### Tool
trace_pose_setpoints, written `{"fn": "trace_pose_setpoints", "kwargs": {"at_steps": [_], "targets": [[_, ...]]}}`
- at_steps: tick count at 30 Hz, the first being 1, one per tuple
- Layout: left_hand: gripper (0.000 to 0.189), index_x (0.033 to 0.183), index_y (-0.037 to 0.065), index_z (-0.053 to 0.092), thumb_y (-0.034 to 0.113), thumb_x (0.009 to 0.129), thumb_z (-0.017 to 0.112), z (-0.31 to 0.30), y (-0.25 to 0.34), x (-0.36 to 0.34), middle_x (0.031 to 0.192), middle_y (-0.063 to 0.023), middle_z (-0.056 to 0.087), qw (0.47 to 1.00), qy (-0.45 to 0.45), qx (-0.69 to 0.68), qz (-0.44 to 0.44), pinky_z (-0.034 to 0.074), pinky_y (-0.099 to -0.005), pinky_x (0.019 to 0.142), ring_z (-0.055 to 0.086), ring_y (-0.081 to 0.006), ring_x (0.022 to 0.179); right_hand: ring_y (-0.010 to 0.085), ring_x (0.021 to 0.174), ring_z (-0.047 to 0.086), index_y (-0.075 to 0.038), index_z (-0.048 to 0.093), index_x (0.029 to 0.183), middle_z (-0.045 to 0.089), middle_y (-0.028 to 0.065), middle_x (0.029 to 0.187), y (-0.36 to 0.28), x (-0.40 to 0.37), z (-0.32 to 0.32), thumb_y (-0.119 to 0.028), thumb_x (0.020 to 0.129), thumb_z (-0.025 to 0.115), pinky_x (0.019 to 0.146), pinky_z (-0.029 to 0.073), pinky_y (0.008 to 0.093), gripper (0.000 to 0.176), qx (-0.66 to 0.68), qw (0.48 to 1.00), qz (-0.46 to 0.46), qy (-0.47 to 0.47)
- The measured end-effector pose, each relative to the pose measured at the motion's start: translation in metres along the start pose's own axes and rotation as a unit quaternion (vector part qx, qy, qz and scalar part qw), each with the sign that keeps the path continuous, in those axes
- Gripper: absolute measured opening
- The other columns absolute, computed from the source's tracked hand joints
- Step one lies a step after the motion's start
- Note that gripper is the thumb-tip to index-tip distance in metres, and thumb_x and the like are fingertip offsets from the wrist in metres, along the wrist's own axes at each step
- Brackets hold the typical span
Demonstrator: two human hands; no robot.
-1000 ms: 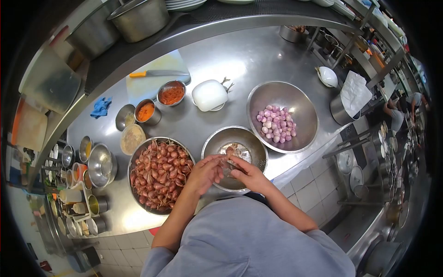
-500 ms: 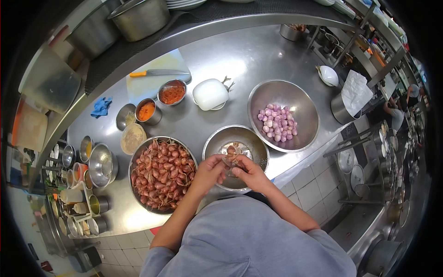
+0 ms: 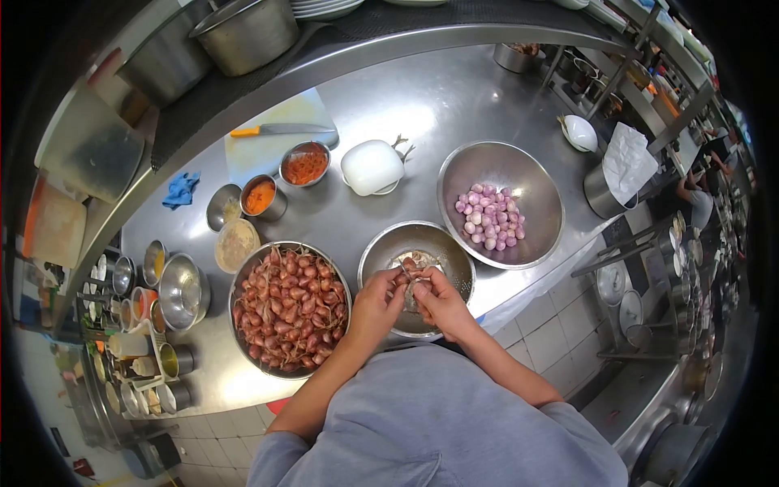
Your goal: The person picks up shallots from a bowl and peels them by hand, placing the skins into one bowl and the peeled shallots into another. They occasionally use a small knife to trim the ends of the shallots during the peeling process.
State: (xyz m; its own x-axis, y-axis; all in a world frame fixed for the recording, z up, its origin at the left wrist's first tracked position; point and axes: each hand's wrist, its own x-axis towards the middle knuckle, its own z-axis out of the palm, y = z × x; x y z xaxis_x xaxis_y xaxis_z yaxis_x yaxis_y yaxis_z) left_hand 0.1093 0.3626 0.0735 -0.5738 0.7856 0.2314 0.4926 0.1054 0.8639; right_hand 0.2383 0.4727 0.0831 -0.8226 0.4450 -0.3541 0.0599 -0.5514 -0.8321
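Both hands meet over a steel bowl [image 3: 375, 253] with brown peelings in its bottom. My left hand [image 3: 379, 302] is closed on a small shallot [image 3: 402, 277], partly covered by the fingers. Pinched up against it from the other side is my right hand [image 3: 442, 300]; whether it also holds a small tool is hidden. Left of the hands, a large bowl is heaped with unpeeled, red-brown shallots [image 3: 286, 308]. To the upper right, peeled purple-white shallots [image 3: 489, 217] lie in a wide steel bowl [image 3: 540, 183].
Behind the bowls are a white covered dish [image 3: 372, 166], tins of orange shreds [image 3: 305, 164] and orange pieces [image 3: 260, 196], and a knife [image 3: 284, 129] on a cutting board [image 3: 300, 105]. A blue cloth [image 3: 181, 188] lies at left. An overhead shelf [image 3: 406, 39] spans the table's back.
The fingers of both hands have shifted slightly around the shallot, with the right hand curling in closer. The bowls stay in place; the view has moved a little.
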Motion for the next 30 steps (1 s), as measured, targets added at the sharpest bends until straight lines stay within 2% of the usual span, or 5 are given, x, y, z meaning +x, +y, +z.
{"fn": "trace_pose_setpoints", "kwargs": {"at_steps": [4, 7, 19, 24, 30], "targets": [[0.025, 0.116, -0.004, 0.059, 0.006, 0.094, 0.065, 0.0, -0.001, 0.0, 0.095, -0.0083, 0.067, 1.0, -0.013, 0.014, 0.01, 0.051, -0.0258, 0.06, 0.063, -0.0117, 0.074, 0.0008, 0.059, 0.04, -0.01, 0.052, 0.121, 0.051, -0.0065, 0.081, 0.008, 0.004, -0.006, -0.017, 0.103, 0.055, 0.049, 0.03, 0.0183, 0.02, 0.01, 1.0, 0.009, -0.007], [0.025, 0.119, -0.001, 0.059, 0.005, 0.095, 0.062, 0.004, -0.011, -0.003, 0.098, -0.0071, 0.067, 0.936, -0.061, -0.294, -0.186, 0.051, -0.0256, 0.061, 0.064, -0.0135, 0.077, 0.0019, 0.058, 0.039, -0.013, 0.052, 0.124, 0.049, -0.0049, 0.078, 0.02, 0.013, -0.012, -0.018, 0.103, 0.055, 0.047, 0.029, 0.0196, 0.022, -0.109, 0.974, -0.2, -0.02], [0.042, 0.143, 0.006, 0.047, 0.01, 0.101, 0.05, -0.007, -0.018, 0.004, 0.112, -0.0047, 0.06, 0.814, -0.074, -0.512, -0.264, 0.048, -0.029, 0.072, 0.06, -0.0159, 0.09, 0.0034, 0.058, 0.033, -0.018, 0.046, 0.146, 0.052, -0.0017, 0.084, -0.001, -0.003, -0.007, -0.02, 0.105, 0.05, 0.045, 0.027, 0.0188, 0.041, 0.02, 0.998, 0.053, -0.041], [0.041, 0.144, 0.007, 0.048, 0.008, 0.103, 0.048, -0.008, -0.025, 0.003, 0.119, -0.0044, 0.06, 0.739, -0.085, -0.604, -0.285, 0.047, -0.0282, 0.071, 0.059, -0.0137, 0.089, 0.014, 0.121, 0.054, -0.007, 0.038, 0.152, 0.041, 0.0103, 0.153, 0.005, 0.001, -0.009, -0.013, 0.103, 0.053, 0.099, 0.046, 0.0271, 0.051, -0.162, 0.979, -0.062, -0.105], [0.043, 0.14, 0.008, 0.051, 0.003, 0.097, 0.052, 0.004, -0.044, 0.002, 0.114, -0.0057, 0.064, 0.785, 0.007, -0.556, -0.274, 0.052, -0.0362, 0.086, 0.061, -0.0184, 0.102, 0.0173, 0.14, 0.039, -0.002, 0.038, 0.15, 0.043, 0.0118, 0.152, 0.002, 0.0, -0.013, -0.008, 0.102, 0.053, 0.115, 0.03, 0.0304, 0.051, -0.176, 0.978, -0.036, -0.104]]}}
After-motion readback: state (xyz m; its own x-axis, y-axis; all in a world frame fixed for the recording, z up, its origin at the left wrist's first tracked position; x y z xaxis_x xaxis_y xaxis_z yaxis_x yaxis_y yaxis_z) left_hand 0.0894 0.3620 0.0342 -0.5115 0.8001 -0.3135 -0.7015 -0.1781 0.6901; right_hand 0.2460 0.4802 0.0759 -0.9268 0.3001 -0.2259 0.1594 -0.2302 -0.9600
